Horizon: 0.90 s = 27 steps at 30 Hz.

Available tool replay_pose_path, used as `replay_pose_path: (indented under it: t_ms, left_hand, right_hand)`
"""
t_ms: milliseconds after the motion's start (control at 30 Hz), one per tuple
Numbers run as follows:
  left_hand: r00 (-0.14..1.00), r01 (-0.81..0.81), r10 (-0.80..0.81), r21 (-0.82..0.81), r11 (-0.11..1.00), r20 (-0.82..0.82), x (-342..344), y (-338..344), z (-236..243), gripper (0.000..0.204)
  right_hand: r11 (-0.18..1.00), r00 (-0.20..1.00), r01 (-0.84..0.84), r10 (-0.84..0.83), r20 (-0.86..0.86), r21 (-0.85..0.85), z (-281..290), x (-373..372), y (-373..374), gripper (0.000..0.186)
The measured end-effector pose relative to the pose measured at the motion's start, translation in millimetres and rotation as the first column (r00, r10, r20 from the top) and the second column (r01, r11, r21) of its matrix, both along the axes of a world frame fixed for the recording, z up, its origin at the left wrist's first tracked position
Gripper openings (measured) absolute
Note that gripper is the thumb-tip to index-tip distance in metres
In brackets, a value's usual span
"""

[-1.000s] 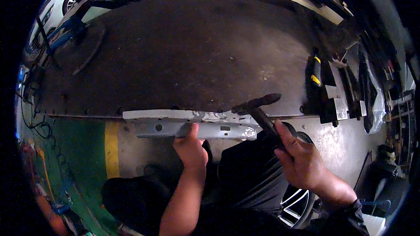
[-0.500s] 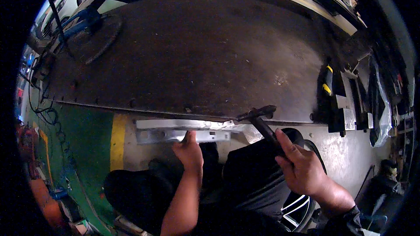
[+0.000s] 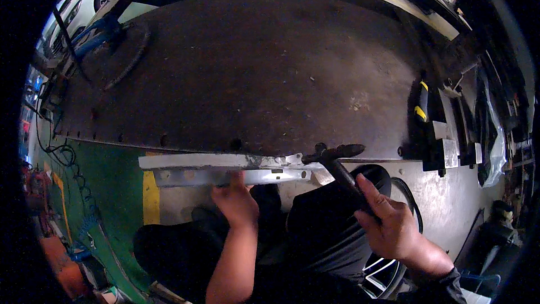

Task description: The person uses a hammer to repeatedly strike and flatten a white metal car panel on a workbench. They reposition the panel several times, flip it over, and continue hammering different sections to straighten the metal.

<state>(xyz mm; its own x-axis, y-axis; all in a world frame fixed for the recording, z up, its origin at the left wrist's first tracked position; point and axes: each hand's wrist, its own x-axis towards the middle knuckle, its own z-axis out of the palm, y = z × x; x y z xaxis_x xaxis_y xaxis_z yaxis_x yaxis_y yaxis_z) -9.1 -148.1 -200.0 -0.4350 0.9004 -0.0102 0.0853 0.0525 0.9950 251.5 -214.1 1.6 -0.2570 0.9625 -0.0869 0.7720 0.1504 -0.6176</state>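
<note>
A long silvery sheet-metal panel [image 3: 264, 176] with several holes along it lies along the near edge of the dark metal bench [image 3: 253, 67]. My left hand [image 3: 233, 201] grips the panel's lower edge from beneath, thumb against its face. In my right hand [image 3: 391, 222] is a dark-headed hammer [image 3: 343, 175], fingers wrapped round the handle. Its head hovers close to the panel's right end; I cannot tell whether the two touch.
A yellow-and-black tool handle [image 3: 421, 104] and metal blocks [image 3: 448, 155] sit at the bench's right side. Black hoses and a blue clamp-like tool [image 3: 101, 35] are at the far left. A spoked wheel [image 3: 385, 276] stands by my right leg.
The panel has slid left and its face shows more along the bench edge, my left hand moving with it. The hammer head has turned slightly.
</note>
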Motion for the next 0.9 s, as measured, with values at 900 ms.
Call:
replay_pose_path:
  t_ms: [900]
  left_hand:
    - [0.835, -0.200, 0.231, -0.116, 0.973, 0.500, 21, 13, 30, 0.019]
  right_hand:
    - [0.936, 0.982, -0.154, 0.110, 0.151, 0.317, -18, -7, 8, 0.058]
